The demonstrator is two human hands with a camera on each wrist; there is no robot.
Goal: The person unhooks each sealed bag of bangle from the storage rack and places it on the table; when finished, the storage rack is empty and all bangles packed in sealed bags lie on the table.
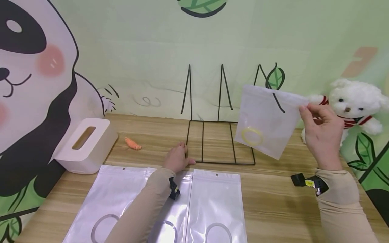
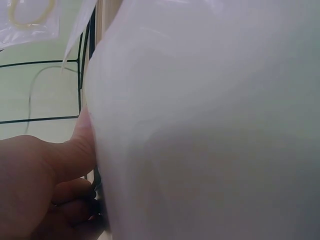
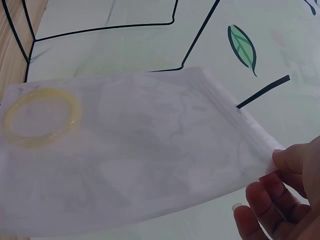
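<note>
My right hand (image 1: 324,135) pinches the upper right corner of a frosted zip bag (image 1: 267,125) with a yellow ring (image 1: 252,136) inside. The bag's top edge is at the right prong of a black wire display rack (image 1: 203,141), and the prong's end shows in front of the bag. In the right wrist view the prong (image 3: 263,92) sticks out past the bag's top strip. My left hand (image 1: 177,158) holds the rack's front left base corner, thumb by the front bar. Its fingers (image 2: 75,210) are curled in the left wrist view, partly hidden by a pale bag.
Several flat zip bags (image 1: 217,199) with rings inside lie along the front of the table. At left are a white tissue box (image 1: 86,145) and a small orange shrimp-like toy (image 1: 132,143). A white teddy bear (image 1: 349,104) sits behind my right hand.
</note>
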